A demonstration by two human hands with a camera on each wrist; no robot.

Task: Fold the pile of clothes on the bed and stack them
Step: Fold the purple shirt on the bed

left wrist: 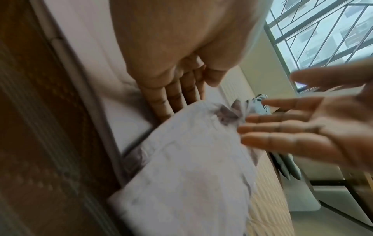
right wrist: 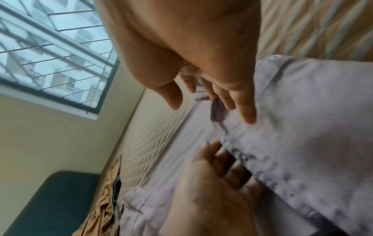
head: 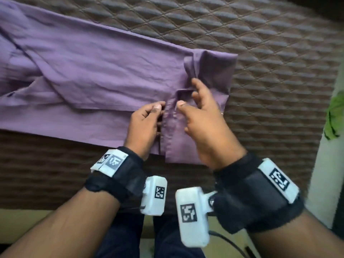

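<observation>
purple trousers (head: 89, 75) lie flat on the bed (head: 260, 43); left hand (head: 143, 125) fingers tucked into the waist opening; right hand (head: 204, 118) spread loose above the waistband.

I see bare quilted bedspread (head: 260, 34) across the top and right of the head view, open room for a hand to pass. The purple trousers (head: 83, 71) cover the left and middle, lying flat, so they block nothing above them. My left hand (head: 144, 125) and right hand (head: 206, 125) crowd the waistband just below centre, with only a narrow gap between them. At the right edge a white upright surface (head: 323, 155) with a green cloth (head: 335, 116) closes that side. In the right wrist view, a tan garment (right wrist: 105, 204) lies heaped at lower left.
</observation>
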